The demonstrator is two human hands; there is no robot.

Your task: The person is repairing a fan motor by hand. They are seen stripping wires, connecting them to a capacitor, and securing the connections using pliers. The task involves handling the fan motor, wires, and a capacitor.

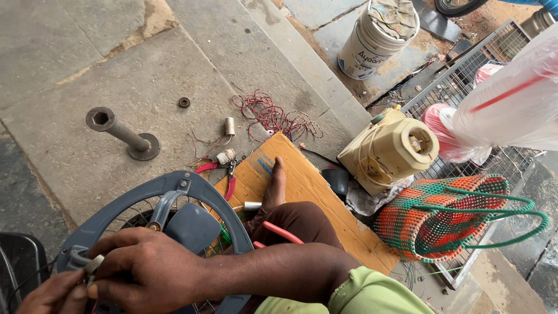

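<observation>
Our right hand (148, 270) is clenched around a small pale cylindrical part (93, 263) at the rim of the grey fan guard (125, 200), which rests against our lap at the near edge of the stone floor (145, 87). Our left hand (52, 293) sits just beside it at the bottom corner, fingertips touching the same part; we cannot tell whether that grip is closed. Thin wires run from the part.

Past the guard our bare foot (275, 186) rests on a sheet of cardboard (308, 192). At the cardboard's far corner lie red-handled pliers (224, 171), touching a spool of thread (225, 156), with a tangle of red wire (270, 116) beyond. A metal stand with a hexagonal socket (119, 131) lies further left. Towards the right edge sit a cream motor housing (389, 151), a woven orange-and-green basket (447, 215) and a wire grille (476, 70); a white bucket (375, 40) stands at the far edge.
</observation>
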